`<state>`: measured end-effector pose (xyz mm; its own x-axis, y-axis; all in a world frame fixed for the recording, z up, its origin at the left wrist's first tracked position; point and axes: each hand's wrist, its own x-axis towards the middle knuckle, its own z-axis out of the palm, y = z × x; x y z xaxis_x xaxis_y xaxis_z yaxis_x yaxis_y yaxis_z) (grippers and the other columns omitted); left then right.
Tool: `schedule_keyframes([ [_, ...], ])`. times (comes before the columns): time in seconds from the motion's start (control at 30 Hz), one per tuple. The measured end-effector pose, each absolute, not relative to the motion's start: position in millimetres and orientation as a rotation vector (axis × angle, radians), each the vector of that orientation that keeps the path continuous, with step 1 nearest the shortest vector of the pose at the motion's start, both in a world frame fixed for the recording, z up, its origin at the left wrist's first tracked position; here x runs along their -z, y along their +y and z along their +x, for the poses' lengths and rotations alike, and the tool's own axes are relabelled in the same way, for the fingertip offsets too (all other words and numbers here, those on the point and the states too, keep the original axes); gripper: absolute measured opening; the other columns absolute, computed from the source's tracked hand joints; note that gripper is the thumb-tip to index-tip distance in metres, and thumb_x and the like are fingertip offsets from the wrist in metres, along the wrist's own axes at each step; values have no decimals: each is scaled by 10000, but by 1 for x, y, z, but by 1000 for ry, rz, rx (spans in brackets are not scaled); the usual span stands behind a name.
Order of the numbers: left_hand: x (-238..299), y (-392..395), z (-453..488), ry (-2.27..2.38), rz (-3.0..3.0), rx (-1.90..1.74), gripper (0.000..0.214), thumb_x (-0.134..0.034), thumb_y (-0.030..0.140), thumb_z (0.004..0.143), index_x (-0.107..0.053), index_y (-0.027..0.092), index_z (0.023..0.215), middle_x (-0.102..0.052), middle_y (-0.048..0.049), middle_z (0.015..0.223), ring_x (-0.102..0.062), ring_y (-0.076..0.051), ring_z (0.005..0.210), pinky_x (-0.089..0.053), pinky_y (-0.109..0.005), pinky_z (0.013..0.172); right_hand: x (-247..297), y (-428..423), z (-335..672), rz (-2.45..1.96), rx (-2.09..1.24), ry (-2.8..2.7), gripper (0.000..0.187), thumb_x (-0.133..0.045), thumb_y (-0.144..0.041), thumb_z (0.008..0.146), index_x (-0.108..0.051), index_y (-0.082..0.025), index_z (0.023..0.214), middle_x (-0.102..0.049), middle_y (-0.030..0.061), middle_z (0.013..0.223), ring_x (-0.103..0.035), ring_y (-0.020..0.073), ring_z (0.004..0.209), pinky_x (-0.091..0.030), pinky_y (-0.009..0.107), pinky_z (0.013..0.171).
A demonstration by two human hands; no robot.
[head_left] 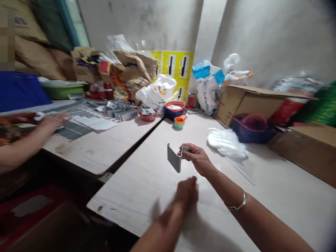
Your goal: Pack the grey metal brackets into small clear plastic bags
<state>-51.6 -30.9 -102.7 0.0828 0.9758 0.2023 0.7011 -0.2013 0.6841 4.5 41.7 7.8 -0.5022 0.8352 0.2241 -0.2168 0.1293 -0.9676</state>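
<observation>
Head camera, a cluttered workroom corner: at far left, a co-worker's bare forearm [21, 150] reaches from a floral sleeve [7, 134], and the hand [52, 121] sits over a grey printed sheet [75, 128], a small white piece [39, 116] at its fingers. Beside the sheet, a pile of grey folded brackets [120, 112] lies on a pale laminate table [86, 154], near a small red bowl [147, 116] that holds more grey pieces. Brown paper sacks [133, 71] and a white plastic bag [157, 91] stand behind them, before a yellow printed card [178, 70]. A dark gap separates that table from a second pale laminate table [147, 199], where my left hand [187, 192] hovers low, fingers bunched but too blurred to tell whether it holds anything. Just to its upper right, my right hand [196, 159], a silver bangle [237, 202] on the wrist, pinches the hooked short end of a grey folded bracket [173, 157] between thumb and fingers, its long flat face hanging in the air above the table. Further right lie a crumpled white plastic sheet [227, 143], a blue basket with red trim [249, 129], and an open cardboard box [249, 105].
</observation>
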Motion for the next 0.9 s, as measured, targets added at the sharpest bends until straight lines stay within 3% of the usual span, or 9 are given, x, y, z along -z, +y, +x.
schedule_keyframes([
  [0.2, 84, -29, -48, 1769, 2047, -831, 131, -483, 213, 783, -594, 182, 721, -631, -39, 722, -556, -155, 659, -336, -254, 596, -2, -33, 142, -742, -958, -1989, 127, -526, -243, 853, -649, -216, 872, -650, 26, 812, -564, 155, 799, -439, 324, 737],
  [0.37, 68, -34, -32, 1843, 2190, -756, 221, -484, 325, 820, -580, 187, 677, -606, -17, 655, -538, -151, 626, -292, -258, 569, 17, -71, 190, -612, -644, -2215, 197, -467, -168, 891, -614, -237, 1003, -666, 16, 839, -551, 136, 755, -433, 356, 803],
  [0.63, 56, -51, -9, 1786, 2490, -584, 264, -439, 364, 865, -581, 184, 734, -611, -28, 727, -538, -151, 646, -294, -263, 578, 26, -93, 204, -610, -556, -2214, 193, -436, -161, 903, -591, -205, 1008, -648, 24, 823, -538, 131, 729, -442, 361, 788],
  [0.9, 41, -66, -4, 1695, 2507, -530, 282, -472, 388, 857, -582, 184, 697, -600, -25, 699, -519, -142, 621, -295, -253, 575, 40, -92, 204, -670, -651, -2205, 220, -434, -221, 907, -606, -262, 1039, -663, 24, 848, -552, 159, 758, -432, 386, 820],
])
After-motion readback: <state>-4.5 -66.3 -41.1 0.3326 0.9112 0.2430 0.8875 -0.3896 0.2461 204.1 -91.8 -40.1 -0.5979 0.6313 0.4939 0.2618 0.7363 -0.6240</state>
